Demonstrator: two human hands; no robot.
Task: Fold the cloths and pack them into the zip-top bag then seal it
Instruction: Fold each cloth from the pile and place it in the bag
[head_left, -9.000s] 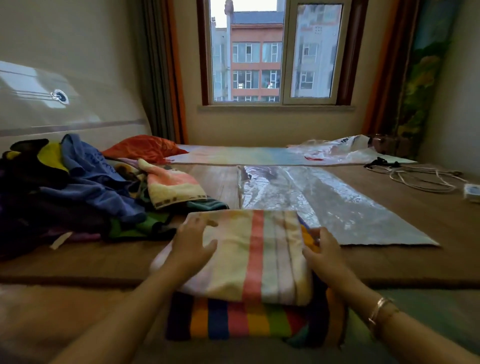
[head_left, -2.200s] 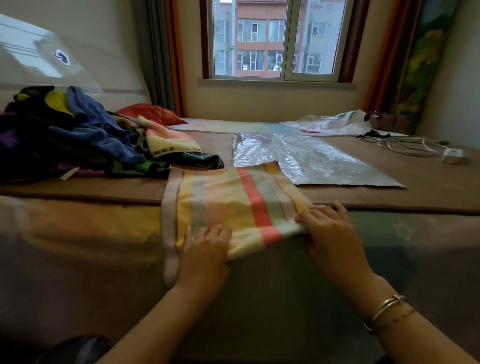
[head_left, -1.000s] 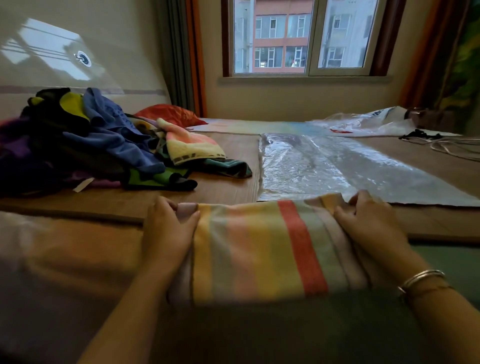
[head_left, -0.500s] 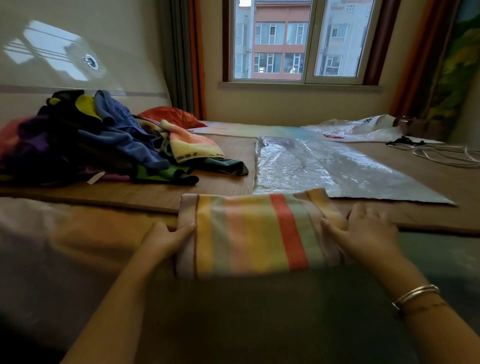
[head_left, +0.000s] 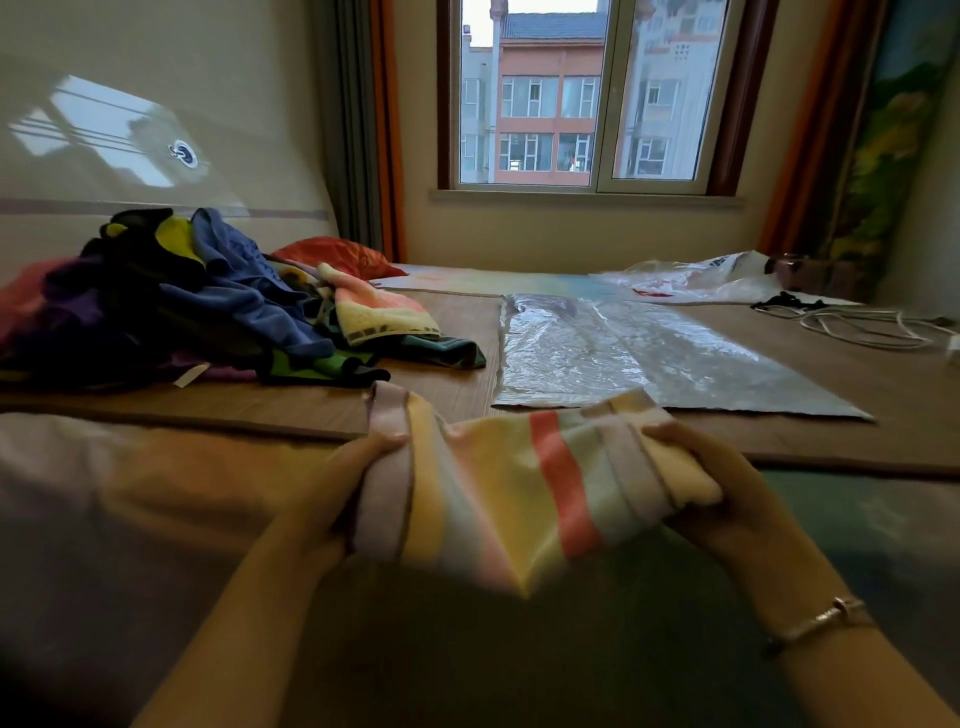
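change: striped cloth (head_left: 524, 483) got lifted off the bed since half a second ago
left hand (head_left: 332, 493): gripping its left end
right hand (head_left: 727, 488): gripping its right end
zip-top bag (head_left: 649, 358): flat on the bed (head_left: 156, 405) behind
cloth pile (head_left: 182, 301): far left

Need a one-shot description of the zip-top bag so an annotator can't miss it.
Start at the window; on the brown surface below lies the zip-top bag, flat and empty. It is the only clear, shiny, crinkled sheet, right of the cloth pile, beyond the striped towel.
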